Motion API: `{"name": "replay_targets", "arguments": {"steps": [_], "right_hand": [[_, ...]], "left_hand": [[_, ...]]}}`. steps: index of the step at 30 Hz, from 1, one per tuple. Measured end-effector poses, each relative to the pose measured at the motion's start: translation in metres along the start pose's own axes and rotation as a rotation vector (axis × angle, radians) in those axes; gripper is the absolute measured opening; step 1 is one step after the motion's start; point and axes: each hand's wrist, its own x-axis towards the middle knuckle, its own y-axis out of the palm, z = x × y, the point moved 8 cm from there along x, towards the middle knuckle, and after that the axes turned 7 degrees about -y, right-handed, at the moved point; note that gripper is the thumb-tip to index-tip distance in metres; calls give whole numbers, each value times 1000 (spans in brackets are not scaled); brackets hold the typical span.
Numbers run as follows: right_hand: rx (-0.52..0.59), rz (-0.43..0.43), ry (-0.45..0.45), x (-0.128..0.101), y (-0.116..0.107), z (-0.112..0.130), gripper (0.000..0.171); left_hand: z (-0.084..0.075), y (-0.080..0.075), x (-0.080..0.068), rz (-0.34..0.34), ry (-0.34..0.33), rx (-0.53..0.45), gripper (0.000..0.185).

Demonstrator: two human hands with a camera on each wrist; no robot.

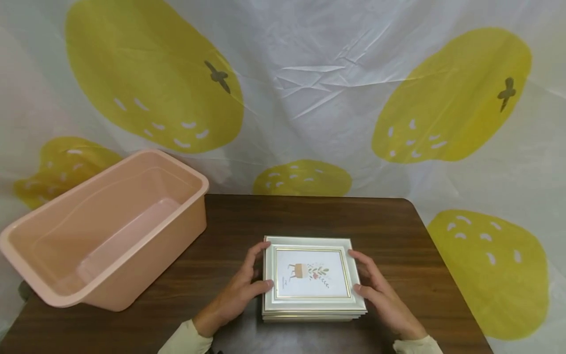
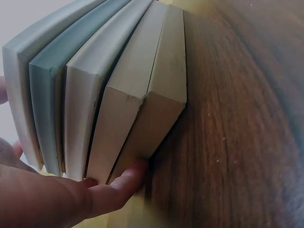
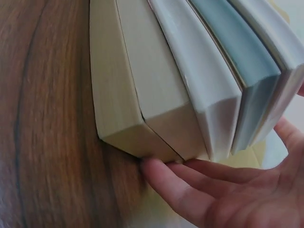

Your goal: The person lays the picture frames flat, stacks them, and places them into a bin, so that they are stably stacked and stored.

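Observation:
A stack of several picture frames (image 1: 315, 316) lies on the dark wood table between both hands. On top is a white frame (image 1: 309, 242) with a gold inner line and a print of a potted plant, turned sideways. In the left wrist view a blue-grey frame (image 2: 45, 78) is second from the top, with cream frames (image 2: 166, 78) at the bottom. My left hand (image 1: 234, 292) touches the stack's left side, thumb at the top frame's edge. Opposite it, my right hand (image 1: 385, 297) has its fingers along the right side. Extended fingers (image 3: 178, 190) reach down to the lowest frame.
A deep pink plastic tub (image 1: 165, 263) stands at the left on the table (image 1: 389, 231), with nothing inside it. Behind the table's back edge hangs a pale curtain (image 1: 309, 128) printed with large yellow fruit.

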Motion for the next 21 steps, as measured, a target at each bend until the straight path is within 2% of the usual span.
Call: {"name": "replay_targets", "arguments": {"steps": [3,5,15,18,21], "right_hand": [[-81,-44,-10,0,-3,0,67],[-89,-64,-1,1,-4,-1,67],[107,-76,3,1,1,-4,70],[124,-84,8,2,0,-5,69],[123,-84,16,3,0,-7,68]], "left_hand": [[1,-1,0,-14,-11,22,74],[1,0,1,-19,-15,20,74],[0,0,1,-25,49,27,64],[0,0,3,-38,46,11,64],[3,-3,4,-74,12,-15,68]]}}
